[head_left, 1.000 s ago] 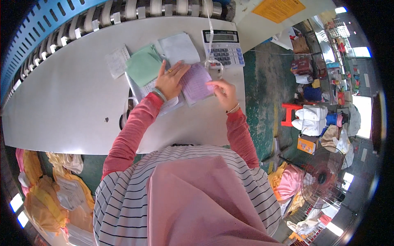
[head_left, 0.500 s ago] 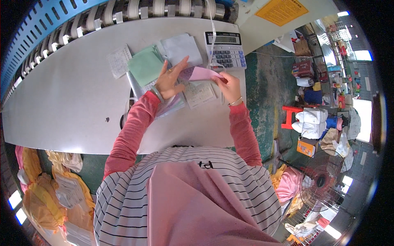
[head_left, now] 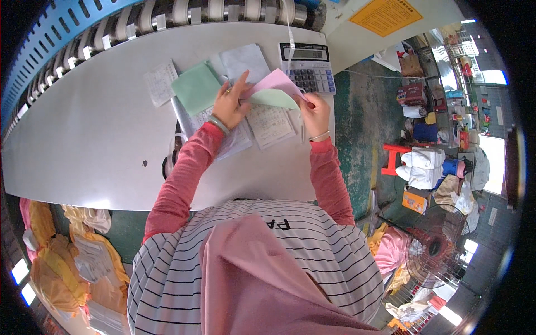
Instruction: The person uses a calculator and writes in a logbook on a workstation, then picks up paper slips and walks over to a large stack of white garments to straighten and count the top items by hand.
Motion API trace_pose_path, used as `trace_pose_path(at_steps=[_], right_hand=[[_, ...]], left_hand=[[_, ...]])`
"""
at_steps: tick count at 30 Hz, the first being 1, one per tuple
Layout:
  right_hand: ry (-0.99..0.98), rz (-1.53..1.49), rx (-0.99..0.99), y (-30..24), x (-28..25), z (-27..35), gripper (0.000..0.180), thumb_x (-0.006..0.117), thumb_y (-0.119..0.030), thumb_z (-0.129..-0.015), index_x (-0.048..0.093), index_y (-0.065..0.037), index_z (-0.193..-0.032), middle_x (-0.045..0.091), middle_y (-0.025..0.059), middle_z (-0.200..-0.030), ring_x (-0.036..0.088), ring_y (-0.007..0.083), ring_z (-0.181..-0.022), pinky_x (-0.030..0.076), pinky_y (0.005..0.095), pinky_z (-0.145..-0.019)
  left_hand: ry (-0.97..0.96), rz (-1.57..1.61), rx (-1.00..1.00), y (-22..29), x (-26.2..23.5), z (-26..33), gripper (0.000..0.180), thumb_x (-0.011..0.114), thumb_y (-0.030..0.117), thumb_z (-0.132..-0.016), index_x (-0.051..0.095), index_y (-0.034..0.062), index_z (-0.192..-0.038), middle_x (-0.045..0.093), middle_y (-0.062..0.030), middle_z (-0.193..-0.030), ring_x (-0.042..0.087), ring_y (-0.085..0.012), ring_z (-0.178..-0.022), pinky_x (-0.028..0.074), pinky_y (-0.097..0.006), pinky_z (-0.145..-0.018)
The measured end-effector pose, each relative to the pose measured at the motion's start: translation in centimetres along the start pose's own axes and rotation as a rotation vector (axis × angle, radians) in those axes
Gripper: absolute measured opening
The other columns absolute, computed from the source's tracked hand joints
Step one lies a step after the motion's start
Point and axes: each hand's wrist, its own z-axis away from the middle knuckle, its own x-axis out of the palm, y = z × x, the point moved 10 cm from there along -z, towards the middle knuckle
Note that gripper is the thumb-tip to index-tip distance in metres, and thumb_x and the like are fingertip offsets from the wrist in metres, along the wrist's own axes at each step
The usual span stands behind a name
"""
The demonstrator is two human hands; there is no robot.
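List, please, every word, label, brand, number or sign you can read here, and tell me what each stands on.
I'll describe the texts without copying them:
Orange sign: dark lines, too small to read.
Calculator: display and key marks, too small to read.
Cream slip and white sheet: faint marks, too small to read.
Striped shirt: large black letters, partly hidden by pink cloth.

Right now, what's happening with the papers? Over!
Right hand: pinching raised pink sheet and pale-green sheet. Left hand: at their left end. Calculator close beyond.
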Motion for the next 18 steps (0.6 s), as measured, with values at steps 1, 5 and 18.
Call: trace_pose_path(at_steps=[1,5,18], right_hand=[[-0.006,-0.015,0.000,0.0,0.0,0.0,0.009,0.069,-0.005,-0.075,0.064,0.000,-0.080,0.054,0.0089,-0.068,0.055,0.0167,-0.057,0.040,0.0266,-0.051],[-0.015,-0.131,-0.056,-0.1,0.2,0.1,0.009,0.069,-0.005,-0.075,0.062,0.001,-0.077,0.054,0.0089,-0.067,0.054,0.0167,-0.057,0.039,0.0270,-0.051],[0.022,-0.113,0.184,1.4,-0.2,0.7,0.022,0.069,-0.014,-0.082,0.057,0.001,-0.072,0.052,0.0015,-0.056,0.045,0.0058,-0.051,0.035,0.0237,-0.047]], left_hand=[[0.002,0.069,0.018,-0.1,-0.1,-0.1,0.076,0.057,0.009,-0.079,0.021,0.0188,-0.146,0.062,-0.0047,-0.119,0.056,-0.0244,-0.111,0.023,-0.047,-0.110],[-0.007,0.143,0.002,-1.4,0.3,-0.7,0.075,0.057,0.009,-0.079,0.023,0.0179,-0.145,0.062,-0.0031,-0.120,0.058,-0.0230,-0.109,0.025,-0.047,-0.110],[-0.009,-0.200,0.008,-0.7,0.8,-0.3,0.074,0.060,0.009,-0.079,0.025,0.0177,-0.143,0.063,0.0016,-0.117,0.055,-0.0191,-0.113,0.027,-0.043,-0.109]])
